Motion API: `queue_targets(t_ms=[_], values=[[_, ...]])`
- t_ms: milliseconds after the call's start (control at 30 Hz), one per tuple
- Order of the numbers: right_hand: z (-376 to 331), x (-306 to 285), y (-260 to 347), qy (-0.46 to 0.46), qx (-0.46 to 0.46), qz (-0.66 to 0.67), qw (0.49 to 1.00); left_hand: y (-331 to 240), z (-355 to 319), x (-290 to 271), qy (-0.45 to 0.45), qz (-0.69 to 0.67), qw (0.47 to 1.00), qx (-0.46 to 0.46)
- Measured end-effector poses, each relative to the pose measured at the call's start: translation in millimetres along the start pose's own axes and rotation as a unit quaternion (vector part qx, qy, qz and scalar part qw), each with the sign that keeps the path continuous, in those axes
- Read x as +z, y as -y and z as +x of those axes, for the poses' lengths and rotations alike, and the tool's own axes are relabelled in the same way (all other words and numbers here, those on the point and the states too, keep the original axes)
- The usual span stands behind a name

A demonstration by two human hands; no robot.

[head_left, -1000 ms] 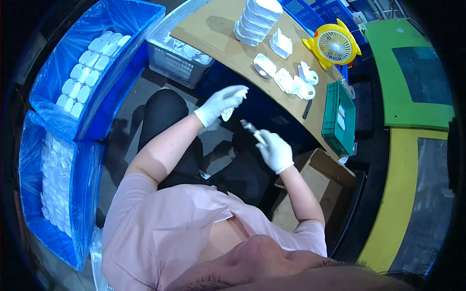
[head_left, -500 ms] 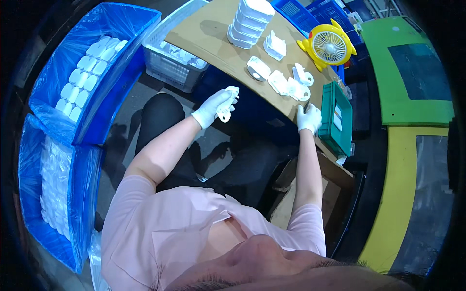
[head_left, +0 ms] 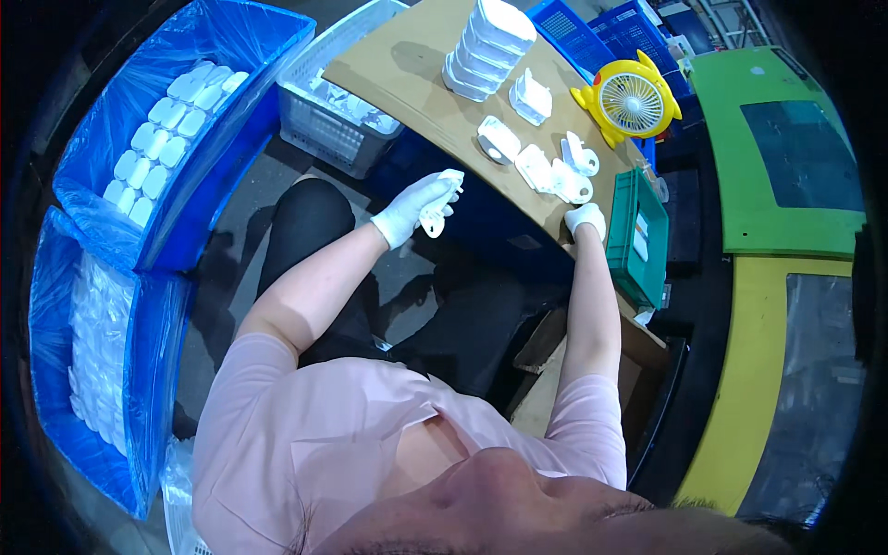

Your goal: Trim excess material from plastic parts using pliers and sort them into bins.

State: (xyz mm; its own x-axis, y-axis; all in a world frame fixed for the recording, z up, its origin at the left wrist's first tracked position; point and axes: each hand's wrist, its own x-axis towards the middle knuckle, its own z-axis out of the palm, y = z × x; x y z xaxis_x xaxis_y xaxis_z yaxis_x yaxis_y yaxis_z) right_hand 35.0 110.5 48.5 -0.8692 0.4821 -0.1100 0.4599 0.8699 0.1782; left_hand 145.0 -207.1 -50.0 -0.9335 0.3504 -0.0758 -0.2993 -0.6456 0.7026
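Observation:
My gloved left hand is closed around a white plastic part with a rounded, holed tab at its lower end, held in the air in front of the table's near edge. My gloved right hand rests at the table's right end, fingers curled; whatever they may hold is hidden. Just beyond it lie white plastic parts: a round-ended one, a flatter one, one standing on edge and a rounded housing.
Stacked white cases and a smaller white stack stand on the brown tabletop. A yellow fan and a green bin are at the right. Blue lined bins and a white crate sit left.
My right hand has moved slightly forward, closer to the round-ended white part. My left hand still holds its part, tilted a little differently. The whole view has shifted slightly.

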Motion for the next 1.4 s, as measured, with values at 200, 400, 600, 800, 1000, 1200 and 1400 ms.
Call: queue_targets(t_ms=[200,400,600,800,1000,1200,1400], values=[[29.8,28.9,-48.9,-0.093,0.076,0.523,0.844,0.0,4.8,5.1,0.026,-0.015,1.0,-0.002],[-112.6,-12.5,-38.7,0.025,-0.094,0.77,0.631,8.3,-9.2,-16.7,0.048,-0.09,0.995,-0.004],[-270.5,5.2,-9.3,0.162,-0.196,0.732,0.631,-6.9,-36.2,-4.7,0.127,-0.164,0.977,-0.042],[-316.0,28.4,-5.6,-0.037,-0.451,0.496,0.742,-15.6,-96.9,32.8,0.107,-0.212,0.964,-0.118],[-336.4,8.5,-6.9,-0.003,-0.492,0.451,0.745,-40.1,-139.2,63.3,0.103,-0.042,0.989,-0.093],[-350.6,15.7,-6.7,-0.014,-0.471,0.45,0.759,-53.6,-155.1,85.7,0.05,0.106,0.992,0.055],[-351.6,15.8,-6.7,-0.02,-0.473,0.453,0.755,-52.6,-158.8,90.6,0.037,0.092,0.99,0.101]])
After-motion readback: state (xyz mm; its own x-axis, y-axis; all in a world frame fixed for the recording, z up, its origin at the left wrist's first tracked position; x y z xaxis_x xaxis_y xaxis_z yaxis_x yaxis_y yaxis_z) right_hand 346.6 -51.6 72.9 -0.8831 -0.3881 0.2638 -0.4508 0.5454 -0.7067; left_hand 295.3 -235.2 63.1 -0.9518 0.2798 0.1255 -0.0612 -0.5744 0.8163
